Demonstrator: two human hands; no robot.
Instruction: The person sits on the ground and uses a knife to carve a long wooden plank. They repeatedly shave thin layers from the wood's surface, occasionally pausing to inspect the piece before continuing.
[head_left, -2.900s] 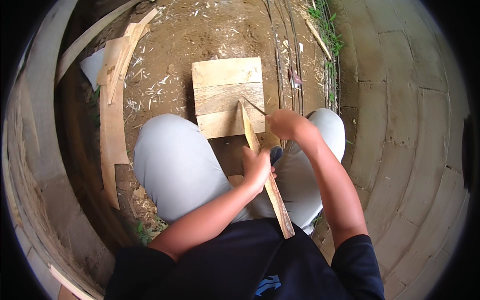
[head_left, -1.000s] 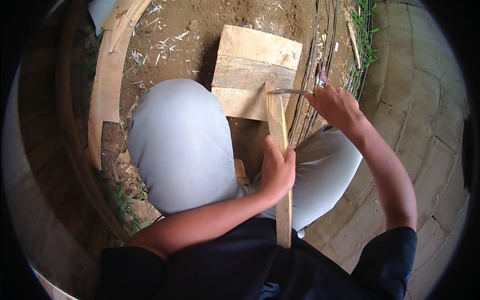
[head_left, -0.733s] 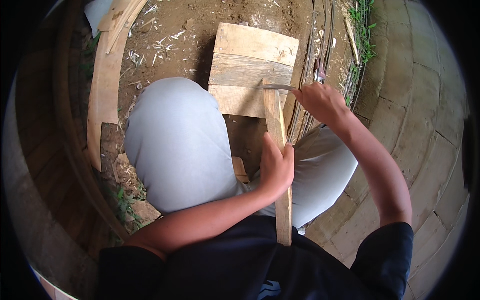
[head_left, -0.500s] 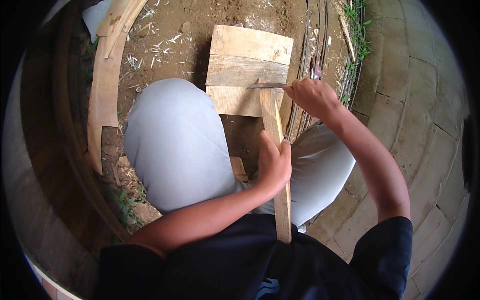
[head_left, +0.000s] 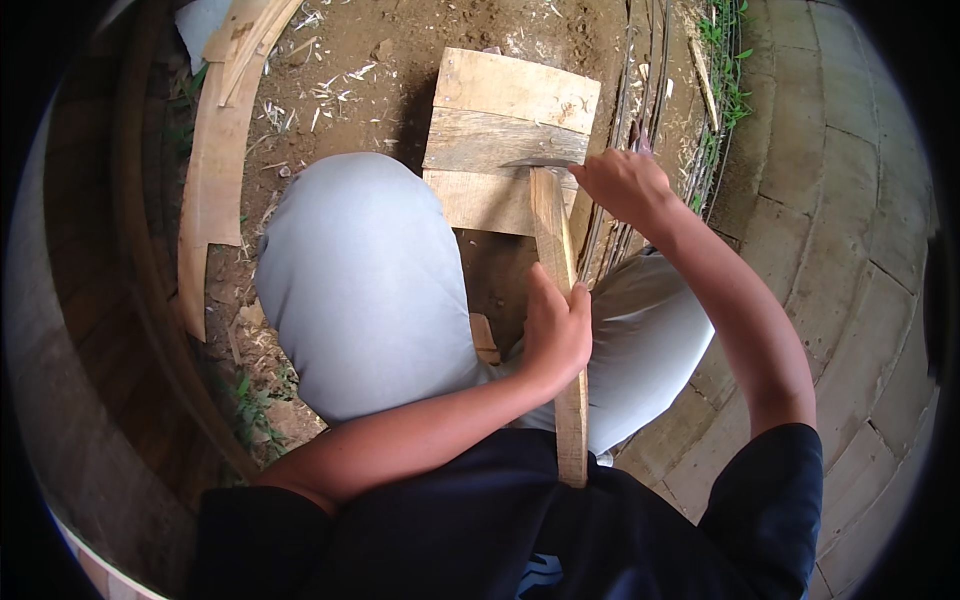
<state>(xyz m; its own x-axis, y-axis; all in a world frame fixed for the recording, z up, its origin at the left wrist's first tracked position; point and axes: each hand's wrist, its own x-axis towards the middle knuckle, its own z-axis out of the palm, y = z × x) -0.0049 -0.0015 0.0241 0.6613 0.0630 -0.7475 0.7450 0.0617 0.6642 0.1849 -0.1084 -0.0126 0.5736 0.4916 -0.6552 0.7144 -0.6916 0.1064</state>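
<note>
A long squared wooden stick [head_left: 572,430] runs from against my dark shirt toward the low plank-topped block [head_left: 510,110] ahead, its far end above the near plank. Around its middle closes my left hand [head_left: 557,335], thumb on one side and fingers on the other. My right hand [head_left: 625,185] is wrapped round the handle of a knife, which the fist hides. The knife's dark, slightly curved blade [head_left: 535,162] points left and lies across the stick's far tip; whether it touches the wood I cannot tell.
My grey-clad knees [head_left: 360,280] flank the stick. Curved wooden strips [head_left: 215,160] lie on the left over bare soil with pale shavings [head_left: 325,95]. Thin dark rods [head_left: 640,60] run along the right, beside green weeds [head_left: 735,90] and stone paving [head_left: 800,190].
The knife blade has moved from across the stick just short of its far end to the very tip. My left hand keeps its hold, and the whole view has shifted slightly.
</note>
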